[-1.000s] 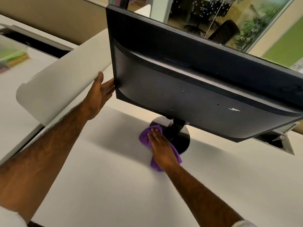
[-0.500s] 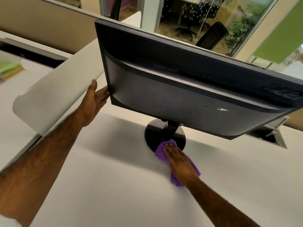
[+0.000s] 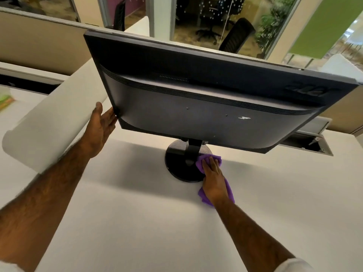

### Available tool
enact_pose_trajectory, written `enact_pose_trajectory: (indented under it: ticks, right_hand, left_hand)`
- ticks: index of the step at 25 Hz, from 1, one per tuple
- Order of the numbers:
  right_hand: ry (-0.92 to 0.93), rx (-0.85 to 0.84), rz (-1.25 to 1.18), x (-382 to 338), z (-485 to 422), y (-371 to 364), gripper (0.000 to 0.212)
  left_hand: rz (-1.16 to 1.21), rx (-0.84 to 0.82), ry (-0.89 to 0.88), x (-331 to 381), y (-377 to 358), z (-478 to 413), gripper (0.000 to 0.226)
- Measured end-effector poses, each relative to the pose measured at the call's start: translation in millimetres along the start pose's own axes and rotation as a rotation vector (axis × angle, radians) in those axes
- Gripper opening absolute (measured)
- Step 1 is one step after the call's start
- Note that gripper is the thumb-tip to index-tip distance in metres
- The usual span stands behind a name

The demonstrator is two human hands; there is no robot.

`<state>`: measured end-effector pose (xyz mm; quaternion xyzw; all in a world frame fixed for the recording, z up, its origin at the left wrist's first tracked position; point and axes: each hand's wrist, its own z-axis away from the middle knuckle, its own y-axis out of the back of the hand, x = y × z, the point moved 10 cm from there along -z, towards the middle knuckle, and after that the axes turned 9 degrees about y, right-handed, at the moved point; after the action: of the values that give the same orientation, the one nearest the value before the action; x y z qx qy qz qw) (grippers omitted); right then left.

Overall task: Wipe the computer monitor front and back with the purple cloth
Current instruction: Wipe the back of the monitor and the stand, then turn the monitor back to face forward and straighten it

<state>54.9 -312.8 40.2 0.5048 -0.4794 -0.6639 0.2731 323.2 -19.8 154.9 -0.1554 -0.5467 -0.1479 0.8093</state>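
purple cloth point(image 3: 202, 197): under the right hand point(image 3: 214, 181), pressed on the rim of the round stand base point(image 3: 176, 169) and on the bench point(image 3: 137, 222) | right fingers: straight, together | monitor point(image 3: 196, 114): back side showing, above the right fingers | left hand point(image 3: 100, 130): fingers straight, touching the monitor's left edge

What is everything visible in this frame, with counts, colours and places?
monitor: one, black, mid-desk, back facing camera
stand: one, black, round base under monitor
cloth: one, purple, on stand's right edge and desk
desk: one, white, foreground
divider: one, white, left of monitor
chairs: at least two, black, beyond glass
left hand: one, straight fingers touching monitor's left edge
right hand: one, flat on cloth
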Motion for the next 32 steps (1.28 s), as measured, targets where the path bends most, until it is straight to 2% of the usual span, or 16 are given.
enact_pose_trajectory:
  ticks: [2, 9, 14, 17, 21, 23, 25, 28, 30, 32]
  right_hand:
    - [-0.01, 0.007, -0.004, -8.1, 17.9, -6.0, 0.091]
    - [0.13, -0.001, -0.061, -40.7, 82.3, -15.2, 0.075]
    - [-0.239, 0.215, -0.045, 35.5, 141.9, 31.8, 0.08]
    - [-0.294, 0.177, 0.023, 57.3, 155.5, 36.3, 0.083]
    - [-0.291, -0.04, 0.073, 55.6, 171.5, 8.3, 0.076]
    - [-0.277, -0.061, 0.13, 54.5, 173.5, 2.7, 0.075]
    - [-0.345, -0.145, 0.091, 69.1, 172.8, -14.1, 0.076]
    - [-0.368, -0.105, 0.117, 65.3, 161.9, 2.9, 0.073]
    - [-0.351, -0.095, 0.218, 45.4, 157.2, 31.9, 0.063]
    - [-0.408, -0.14, 0.218, 36.7, 156.9, 49.8, 0.052]
  left_hand:
    - [-0.003, 0.022, 0.0, 0.3, -1.7, 1.6, 0.073]
    - [-0.036, 0.061, 0.027, 8.9, -3.2, 10.3, 0.078]
    - [-0.055, 0.119, -0.012, 28.8, -3.6, 21.7, 0.083]
    - [-0.053, 0.138, -0.063, 48.3, -8.0, 29.9, 0.085]
    - [-0.06, 0.144, -0.118, 71.3, -14.4, 40.0, 0.085]
    - [-0.076, 0.154, -0.159, 83.8, -14.8, 45.4, 0.083]
    - [-0.088, 0.157, -0.235, 102.3, -16.0, 51.4, 0.081]
    - [-0.102, 0.153, -0.379, 141.2, -20.8, 66.2, 0.076]
    - [-0.111, 0.185, -0.456, 168.5, -20.5, 74.5, 0.086]
    - [-0.172, 0.205, -0.52, 191.1, -22.5, 80.3, 0.1]
